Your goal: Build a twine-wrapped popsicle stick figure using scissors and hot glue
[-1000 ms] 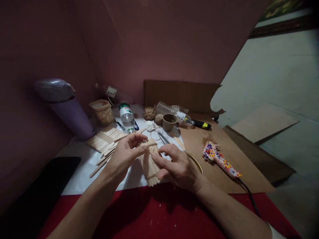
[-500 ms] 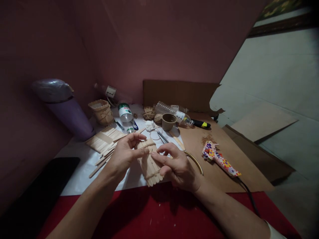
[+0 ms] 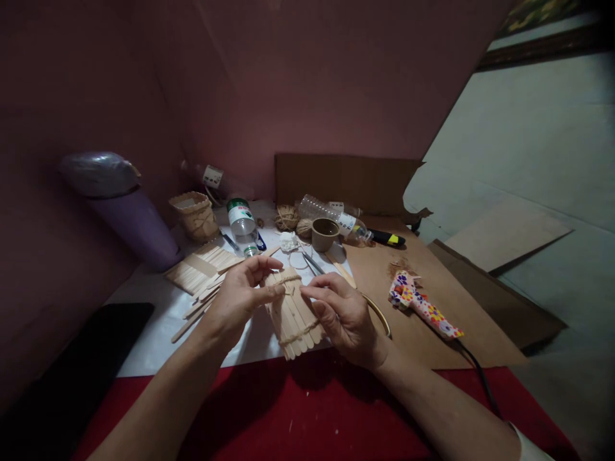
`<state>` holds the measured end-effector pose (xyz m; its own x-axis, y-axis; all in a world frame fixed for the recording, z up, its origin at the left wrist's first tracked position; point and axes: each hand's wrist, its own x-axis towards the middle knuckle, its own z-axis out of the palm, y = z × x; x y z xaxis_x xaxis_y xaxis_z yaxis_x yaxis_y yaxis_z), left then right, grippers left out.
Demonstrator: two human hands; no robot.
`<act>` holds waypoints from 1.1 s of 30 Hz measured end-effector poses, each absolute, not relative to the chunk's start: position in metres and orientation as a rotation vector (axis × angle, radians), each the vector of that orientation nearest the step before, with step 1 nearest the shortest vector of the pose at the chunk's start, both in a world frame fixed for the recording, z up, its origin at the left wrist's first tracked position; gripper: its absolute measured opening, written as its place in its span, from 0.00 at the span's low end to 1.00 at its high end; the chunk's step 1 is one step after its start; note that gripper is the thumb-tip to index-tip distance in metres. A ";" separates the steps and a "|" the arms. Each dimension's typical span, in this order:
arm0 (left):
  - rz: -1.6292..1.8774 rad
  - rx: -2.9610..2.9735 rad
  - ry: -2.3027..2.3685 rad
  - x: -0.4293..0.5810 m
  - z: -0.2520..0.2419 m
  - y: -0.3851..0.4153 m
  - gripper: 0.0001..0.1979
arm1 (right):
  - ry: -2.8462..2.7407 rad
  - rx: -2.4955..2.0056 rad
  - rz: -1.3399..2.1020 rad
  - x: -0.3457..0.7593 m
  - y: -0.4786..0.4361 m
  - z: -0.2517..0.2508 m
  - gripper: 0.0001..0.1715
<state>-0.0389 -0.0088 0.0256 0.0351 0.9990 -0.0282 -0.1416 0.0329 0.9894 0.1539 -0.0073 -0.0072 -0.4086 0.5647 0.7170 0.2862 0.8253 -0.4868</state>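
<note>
In front of me is a piece made of pale craft sticks point(image 3: 294, 318) side by side, with two bands of twine across it and a small twine end near the upper band. It tilts, its rounded stick ends pointing down toward me. My left hand point(image 3: 243, 291) grips its upper left, thumb over the front face and fingers behind the top. At the right edge is my right hand point(image 3: 343, 314), fingers bent and closed against the sticks; part of that edge is hidden behind it. Scissors point(image 3: 313, 264) lie just beyond the piece.
Loose craft sticks point(image 3: 195, 314) lie left on white paper. Behind are a clear bottle point(image 3: 243, 227), a small brown pot point(image 3: 325, 235), twine balls point(image 3: 287, 218) and a black-yellow cutter point(image 3: 388, 239). A flowered glue gun point(image 3: 423, 306) with a cord rests on cardboard point(image 3: 480, 333) at right.
My right hand's fingertips have moved from the middle of the front face out to the right edge, uncovering more sticks and the twine end. The left hand keeps its grip.
</note>
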 end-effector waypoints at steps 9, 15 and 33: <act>1.219 1.084 1.075 -0.040 0.025 -0.009 0.18 | -2.084 -0.573 0.309 0.153 -0.009 -0.007 0.18; 1.226 1.071 1.083 -0.039 0.026 -0.009 0.19 | -2.213 -0.570 0.136 0.154 -0.009 -0.004 0.22; 1.231 1.042 1.100 -0.038 0.028 -0.012 0.18 | -2.069 -0.593 0.319 0.156 -0.008 -0.009 0.25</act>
